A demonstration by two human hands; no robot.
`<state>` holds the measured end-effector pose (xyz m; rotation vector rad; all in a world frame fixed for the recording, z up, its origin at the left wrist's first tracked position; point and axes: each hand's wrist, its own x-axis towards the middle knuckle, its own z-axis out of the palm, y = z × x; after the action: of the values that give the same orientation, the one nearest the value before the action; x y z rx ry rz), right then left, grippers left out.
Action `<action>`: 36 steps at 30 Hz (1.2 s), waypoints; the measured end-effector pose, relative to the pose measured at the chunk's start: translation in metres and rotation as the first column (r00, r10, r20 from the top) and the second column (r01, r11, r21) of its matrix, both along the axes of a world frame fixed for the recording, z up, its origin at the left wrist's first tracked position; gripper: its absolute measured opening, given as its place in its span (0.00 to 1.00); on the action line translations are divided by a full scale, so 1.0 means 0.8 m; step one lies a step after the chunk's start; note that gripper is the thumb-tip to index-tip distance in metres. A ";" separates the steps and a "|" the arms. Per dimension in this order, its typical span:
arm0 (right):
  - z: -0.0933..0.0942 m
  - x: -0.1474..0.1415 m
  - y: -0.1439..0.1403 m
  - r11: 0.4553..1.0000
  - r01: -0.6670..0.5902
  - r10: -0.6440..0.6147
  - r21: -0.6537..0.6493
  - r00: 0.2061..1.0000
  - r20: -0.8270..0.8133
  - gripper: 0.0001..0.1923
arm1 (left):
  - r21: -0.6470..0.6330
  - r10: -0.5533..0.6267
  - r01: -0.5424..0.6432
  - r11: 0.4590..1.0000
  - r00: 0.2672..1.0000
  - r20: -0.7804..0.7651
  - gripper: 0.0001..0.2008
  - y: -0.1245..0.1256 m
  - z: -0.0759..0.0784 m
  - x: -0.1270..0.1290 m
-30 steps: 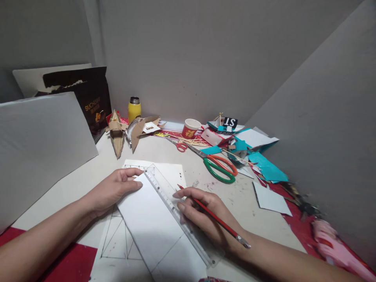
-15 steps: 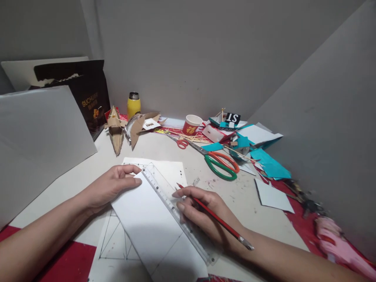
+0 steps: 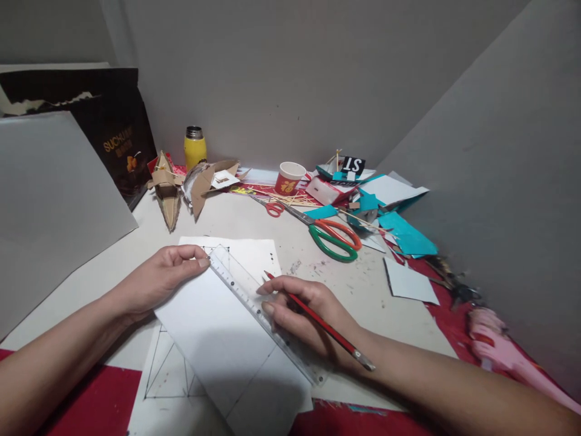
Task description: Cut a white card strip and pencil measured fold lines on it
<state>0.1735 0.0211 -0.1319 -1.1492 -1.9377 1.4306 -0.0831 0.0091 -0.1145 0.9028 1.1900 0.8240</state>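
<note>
My left hand [image 3: 170, 275] pinches the top corner of a white sheet [image 3: 218, 327], thumb on top, close to the end of a clear plastic ruler [image 3: 233, 283]. The ruler lies slanted along the sheet's right edge. In my right hand [image 3: 308, 315] a red pencil [image 3: 327, 327] is held, tip pointing up and left, while thumb and forefinger touch the ruler. One thin line crosses the lower part of the sheet. Beneath it lies another paper [image 3: 158, 369] with drawn lines and triangles, partly covered.
Scissors with green and orange handles [image 3: 336, 248] and small red scissors [image 3: 275, 209] lie beyond. A paper cup [image 3: 290, 177], yellow bottle [image 3: 195, 147] and cardboard boat shapes [image 3: 167, 194] stand at the back. Teal scraps [image 3: 411, 233] and a pink glue gun [image 3: 494, 342] lie right; a white panel [image 3: 54, 200] stands left.
The whole view has shifted, so the scene sits slightly further left and higher. Both hands keep their hold on sheet, ruler and pencil, with little change between them.
</note>
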 end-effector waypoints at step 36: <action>-0.003 0.005 0.004 0.989 -0.088 0.087 0.120 0.996 0.012 0.11 | -0.036 0.037 -0.033 0.999 0.992 0.117 0.15 -0.006 0.010 0.004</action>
<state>0.1774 0.0240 -0.1347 -1.0276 -2.0722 1.3347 -0.0803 0.0047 -0.1066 0.7970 1.1166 0.8712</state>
